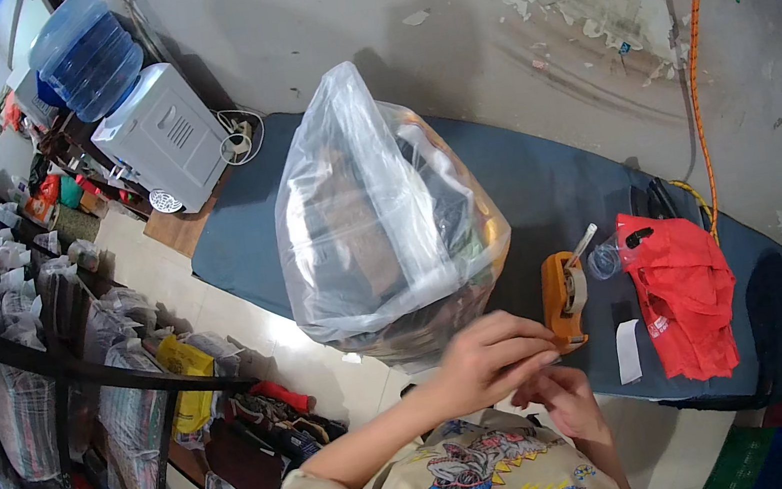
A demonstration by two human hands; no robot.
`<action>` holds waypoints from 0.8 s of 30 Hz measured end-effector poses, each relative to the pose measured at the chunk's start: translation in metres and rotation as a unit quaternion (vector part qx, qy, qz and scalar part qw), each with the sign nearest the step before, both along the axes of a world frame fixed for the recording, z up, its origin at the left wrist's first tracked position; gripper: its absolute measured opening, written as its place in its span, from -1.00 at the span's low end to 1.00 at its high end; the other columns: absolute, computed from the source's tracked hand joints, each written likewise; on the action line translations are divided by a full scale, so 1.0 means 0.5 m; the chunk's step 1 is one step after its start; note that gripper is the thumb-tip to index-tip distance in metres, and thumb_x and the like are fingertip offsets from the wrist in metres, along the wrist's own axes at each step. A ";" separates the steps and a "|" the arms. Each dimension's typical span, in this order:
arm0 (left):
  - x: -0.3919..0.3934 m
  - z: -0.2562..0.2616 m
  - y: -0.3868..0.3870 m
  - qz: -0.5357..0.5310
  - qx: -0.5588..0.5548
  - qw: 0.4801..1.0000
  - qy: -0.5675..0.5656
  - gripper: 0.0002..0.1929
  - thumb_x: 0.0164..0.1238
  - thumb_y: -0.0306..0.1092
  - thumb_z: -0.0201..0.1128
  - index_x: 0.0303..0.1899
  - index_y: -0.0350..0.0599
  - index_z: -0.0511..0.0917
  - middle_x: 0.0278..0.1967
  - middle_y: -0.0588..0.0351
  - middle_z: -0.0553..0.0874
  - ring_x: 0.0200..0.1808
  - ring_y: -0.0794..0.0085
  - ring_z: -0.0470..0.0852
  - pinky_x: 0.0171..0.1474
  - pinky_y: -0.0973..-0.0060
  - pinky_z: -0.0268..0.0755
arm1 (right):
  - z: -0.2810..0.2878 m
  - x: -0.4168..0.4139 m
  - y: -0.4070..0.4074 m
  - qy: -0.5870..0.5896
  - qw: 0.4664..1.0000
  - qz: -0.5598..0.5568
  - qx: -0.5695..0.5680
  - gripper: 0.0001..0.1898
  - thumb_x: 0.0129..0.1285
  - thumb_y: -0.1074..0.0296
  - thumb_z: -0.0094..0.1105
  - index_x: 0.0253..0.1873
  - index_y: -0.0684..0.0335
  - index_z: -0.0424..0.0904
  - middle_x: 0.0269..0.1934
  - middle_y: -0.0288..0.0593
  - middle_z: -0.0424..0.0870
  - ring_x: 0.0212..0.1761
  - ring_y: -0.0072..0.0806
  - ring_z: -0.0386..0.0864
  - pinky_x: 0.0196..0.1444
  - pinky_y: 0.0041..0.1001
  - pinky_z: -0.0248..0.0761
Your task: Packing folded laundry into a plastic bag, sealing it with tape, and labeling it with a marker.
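Observation:
My left hand (499, 361) reaches across in front of my chest, slightly blurred, its fingers bent together. Close beneath it, my right hand (565, 397) has its fingers curled, with the fingertips of both hands almost meeting. Whether anything small is pinched between them cannot be made out. Beyond my left hand stands a large clear plastic bag (395, 221) packed with folded fabric, its top gathered to a peak. An orange tape dispenser (559, 303) with a roll of tape sits just past my fingertips on the blue-grey covered table (539, 169).
On the table's right lie a red plastic bag (687, 299), a white paper slip (628, 352) and a clear cup-like item (604, 260). A water dispenser (162, 134) stands at the far left. A black metal rack (99, 371) of bagged goods fills the left. An orange rope (699, 46) hangs at right.

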State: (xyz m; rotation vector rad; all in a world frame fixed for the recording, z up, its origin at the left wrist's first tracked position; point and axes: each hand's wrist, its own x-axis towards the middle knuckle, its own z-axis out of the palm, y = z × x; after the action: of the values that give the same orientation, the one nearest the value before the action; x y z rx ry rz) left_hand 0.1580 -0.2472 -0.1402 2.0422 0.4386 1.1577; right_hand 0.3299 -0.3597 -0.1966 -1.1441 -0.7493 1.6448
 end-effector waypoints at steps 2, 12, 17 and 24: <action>-0.073 0.098 0.017 0.075 0.065 0.995 0.028 -0.87 0.20 -0.44 0.42 -0.20 -0.10 0.74 -0.20 0.10 0.75 -0.21 0.36 0.70 -0.21 0.44 0.48 | 0.070 -0.049 0.057 0.022 0.995 0.077 0.058 -0.70 0.47 0.32 0.09 -0.21 0.49 0.66 -0.32 -0.02 0.72 -0.32 -0.42 0.68 -0.22 -0.49 0.55; -0.193 0.130 0.110 0.313 0.037 0.930 0.187 -0.84 0.14 -0.43 0.44 -0.24 -0.22 0.73 -0.08 0.06 0.69 -0.05 0.28 0.61 0.01 0.38 0.45 | 0.116 -0.220 0.162 -0.026 0.998 0.006 0.061 -0.63 0.43 0.18 0.21 -0.37 0.41 0.63 -0.56 -0.14 0.66 -0.74 -0.60 0.50 -0.70 -0.63 0.31; -0.175 0.129 0.125 0.452 0.033 0.880 0.140 -0.46 0.12 -0.40 0.46 0.18 -0.21 0.53 0.14 -0.07 0.59 0.29 0.06 0.45 0.29 0.26 0.31 | 0.095 -0.221 0.169 -0.117 0.988 -0.021 0.103 -0.55 0.40 0.19 0.25 -0.52 0.45 0.58 -0.64 -0.13 0.61 -0.73 -0.58 0.51 -0.71 -0.57 0.32; -0.239 0.025 0.053 0.498 0.281 0.819 0.034 -0.53 0.22 -0.50 0.30 0.17 -0.38 0.44 0.17 -0.29 0.52 0.24 -0.03 0.47 0.30 0.15 0.27 | -0.006 -0.051 0.218 -0.244 0.963 -0.106 0.043 -0.68 0.26 0.25 0.40 -0.49 0.34 0.60 -0.63 -0.18 0.61 -0.66 -0.54 0.55 -0.64 -0.51 0.40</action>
State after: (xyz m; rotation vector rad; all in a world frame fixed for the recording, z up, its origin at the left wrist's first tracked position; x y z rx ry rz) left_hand 0.0386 -0.2208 -0.1279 2.3900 1.4712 2.0028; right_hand 0.3042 -0.2508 -0.1995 -1.5330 -0.9576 1.1473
